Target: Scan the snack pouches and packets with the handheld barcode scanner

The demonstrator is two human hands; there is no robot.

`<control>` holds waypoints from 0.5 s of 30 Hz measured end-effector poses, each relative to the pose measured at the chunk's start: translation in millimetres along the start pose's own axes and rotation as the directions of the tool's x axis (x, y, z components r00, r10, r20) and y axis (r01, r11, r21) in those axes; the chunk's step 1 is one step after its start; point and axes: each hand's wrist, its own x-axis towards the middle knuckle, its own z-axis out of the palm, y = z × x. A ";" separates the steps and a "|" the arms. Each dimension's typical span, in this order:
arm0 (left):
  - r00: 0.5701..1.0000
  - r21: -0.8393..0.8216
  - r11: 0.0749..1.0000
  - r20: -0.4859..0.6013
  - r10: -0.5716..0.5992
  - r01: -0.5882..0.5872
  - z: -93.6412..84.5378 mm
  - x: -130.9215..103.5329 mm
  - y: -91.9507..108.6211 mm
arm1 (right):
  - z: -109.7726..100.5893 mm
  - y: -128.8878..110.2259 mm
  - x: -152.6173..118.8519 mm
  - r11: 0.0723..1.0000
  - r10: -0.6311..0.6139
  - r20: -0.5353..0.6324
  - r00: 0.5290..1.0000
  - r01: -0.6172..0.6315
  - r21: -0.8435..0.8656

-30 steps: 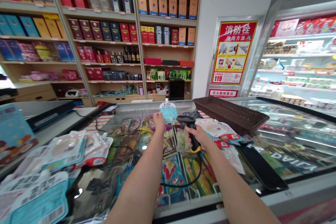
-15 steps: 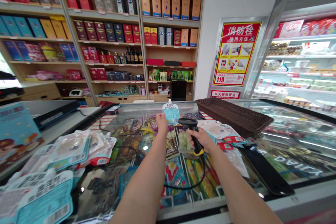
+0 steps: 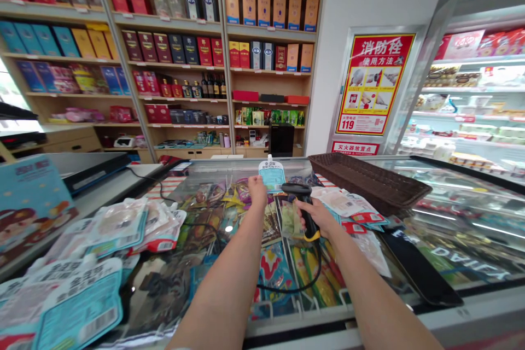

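My left hand (image 3: 257,191) pinches the left edge of a white and light-blue spouted pouch (image 3: 272,176), held upright above the glass freezer top. Wrapped around the handle of a black barcode scanner (image 3: 302,202) is my right hand (image 3: 314,214). The scanner's head points left toward the lower part of the pouch, close to it; a touch cannot be made out. Its black cable loops down over the glass. Several similar pouches (image 3: 80,301) lie in a heap at the left, and more flat packs (image 3: 346,205) lie just right of the scanner.
A brown woven basket (image 3: 369,180) sits at the back right of the freezer (image 3: 311,333). A long black tray (image 3: 422,268) lies at the right. On the left counter stand a blue printed box (image 3: 35,197) and a dark flat device (image 3: 88,172). Stocked shelves (image 3: 172,65) line the back wall.
The whole view has shifted slightly, so everything appears a little further right. Both hands keep their holds on the pouch and the scanner, with almost the same gap between them.
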 end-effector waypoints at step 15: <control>0.985 0.065 0.995 -0.153 0.084 -0.075 -143.5 35.8 77.1 | 98.9 1.9 9.4 0.992 0.020 0.282 0.959 -0.055 0.116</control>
